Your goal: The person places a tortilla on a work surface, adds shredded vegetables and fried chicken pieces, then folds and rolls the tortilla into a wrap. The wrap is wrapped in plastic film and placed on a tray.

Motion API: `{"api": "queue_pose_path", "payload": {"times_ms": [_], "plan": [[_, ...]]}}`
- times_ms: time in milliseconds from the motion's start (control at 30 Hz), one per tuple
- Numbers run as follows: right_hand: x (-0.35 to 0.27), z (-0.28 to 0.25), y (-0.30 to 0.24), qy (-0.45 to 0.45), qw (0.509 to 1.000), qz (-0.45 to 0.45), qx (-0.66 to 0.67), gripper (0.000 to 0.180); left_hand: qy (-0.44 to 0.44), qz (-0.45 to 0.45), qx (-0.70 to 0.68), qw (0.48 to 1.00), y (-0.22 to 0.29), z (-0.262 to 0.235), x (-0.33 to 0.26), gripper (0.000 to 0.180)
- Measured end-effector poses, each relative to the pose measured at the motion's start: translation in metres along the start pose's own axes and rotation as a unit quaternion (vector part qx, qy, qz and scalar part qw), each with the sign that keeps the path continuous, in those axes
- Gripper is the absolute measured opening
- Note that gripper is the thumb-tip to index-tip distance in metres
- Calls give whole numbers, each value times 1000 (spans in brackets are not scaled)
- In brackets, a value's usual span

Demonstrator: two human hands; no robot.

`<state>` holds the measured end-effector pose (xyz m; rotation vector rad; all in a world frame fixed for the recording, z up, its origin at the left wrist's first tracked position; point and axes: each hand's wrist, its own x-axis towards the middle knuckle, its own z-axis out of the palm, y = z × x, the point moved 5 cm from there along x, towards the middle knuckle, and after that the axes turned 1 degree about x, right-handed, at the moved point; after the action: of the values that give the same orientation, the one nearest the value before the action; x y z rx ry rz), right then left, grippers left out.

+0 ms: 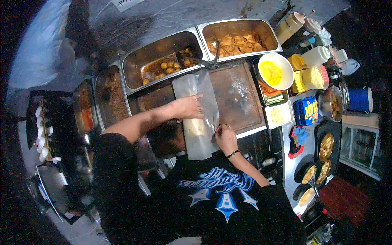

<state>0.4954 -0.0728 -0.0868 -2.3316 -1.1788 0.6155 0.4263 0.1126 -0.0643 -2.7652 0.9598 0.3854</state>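
Observation:
A translucent sheet of wrapping paper (199,149) lies lengthwise over the wooden cutting board (234,96), with something pale and long showing through it. My left hand (188,107) rests flat across the paper, its fingers stretched toward the right and its thumb partly hidden. Lower down on the right, my right hand (226,139) pinches the paper's loose right edge between thumb and fingers. White powder or crumbs (240,87) are scattered on the board to the right of the paper.
Behind the board stand a steel pan (130,67) of round brown pieces in sauce and another steel pan (269,38) of brown slices, with tongs (212,63) across their rims. At right are a white bowl (288,67) of yellow food, vegetable containers, bottles and flatbreads (325,147).

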Motion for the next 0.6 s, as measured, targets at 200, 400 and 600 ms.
{"api": "queue_pose_path", "payload": {"times_ms": [200,400,600], "plan": [[35,-28,9,-13,997,-6,-80,23,11,-155,-152,976,8,18,-8,42],[120,-52,-4,-6,960,-134,-248,25,40,-478,-240,844,49,-29,-1,71],[162,-52,-17,-54,949,-238,-200,27,158,-621,-236,731,66,-63,4,82]]}}
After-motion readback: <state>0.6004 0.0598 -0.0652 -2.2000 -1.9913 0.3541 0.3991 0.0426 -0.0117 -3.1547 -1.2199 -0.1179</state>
